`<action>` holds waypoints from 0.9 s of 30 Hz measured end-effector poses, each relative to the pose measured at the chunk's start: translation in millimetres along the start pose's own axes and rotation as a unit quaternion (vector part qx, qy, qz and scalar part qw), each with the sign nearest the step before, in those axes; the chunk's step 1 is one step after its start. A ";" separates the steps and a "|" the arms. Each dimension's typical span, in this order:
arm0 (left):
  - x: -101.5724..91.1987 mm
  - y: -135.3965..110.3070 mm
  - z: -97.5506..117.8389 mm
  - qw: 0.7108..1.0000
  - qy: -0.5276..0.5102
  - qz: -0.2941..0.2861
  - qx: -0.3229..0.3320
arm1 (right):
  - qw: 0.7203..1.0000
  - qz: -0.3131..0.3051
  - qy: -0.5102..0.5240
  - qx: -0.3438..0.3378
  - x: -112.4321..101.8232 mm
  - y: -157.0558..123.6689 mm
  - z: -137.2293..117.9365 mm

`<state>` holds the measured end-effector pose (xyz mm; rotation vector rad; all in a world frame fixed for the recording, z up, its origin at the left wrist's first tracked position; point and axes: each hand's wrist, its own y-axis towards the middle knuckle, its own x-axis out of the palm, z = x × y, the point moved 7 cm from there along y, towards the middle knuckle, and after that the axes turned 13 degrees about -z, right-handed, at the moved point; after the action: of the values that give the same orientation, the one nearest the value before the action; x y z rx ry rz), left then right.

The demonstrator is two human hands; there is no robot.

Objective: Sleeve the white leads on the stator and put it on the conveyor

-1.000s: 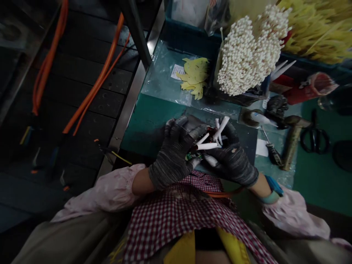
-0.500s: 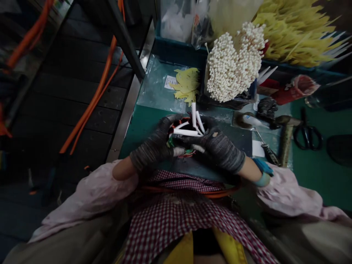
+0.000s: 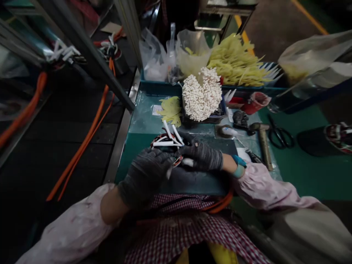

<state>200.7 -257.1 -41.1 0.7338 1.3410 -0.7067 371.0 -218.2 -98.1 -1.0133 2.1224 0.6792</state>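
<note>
Mid-frame, my right fingers [image 3: 187, 151] are pinching white tubes [image 3: 163, 143], maybe keeping them still, but I can't tell if my left fingers [image 3: 156, 157] are gripping.

I am getting the left hand [image 3: 145, 172] only as a blur, and it and the right hand [image 3: 205, 156] are hiding parts of the ring of wires [image 3: 156, 139] from me. The print on the label [image 3: 157, 110] is coming through too small for me to read. My view's edges are cutting off the left sleeve [image 3: 74, 223], an orange cable [image 3: 24, 110] and a plastic bag [image 3: 310, 55].
</note>
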 end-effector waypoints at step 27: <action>63.5 -16.5 -15.9 0.966 -0.044 0.255 -0.017 | 0.911 0.313 -0.129 0.235 -126.7 -72.8 65.1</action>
<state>184.3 -256.0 -106.6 0.9606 1.0193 -0.2991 512.0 -156.1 -55.1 0.0363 2.2074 0.5064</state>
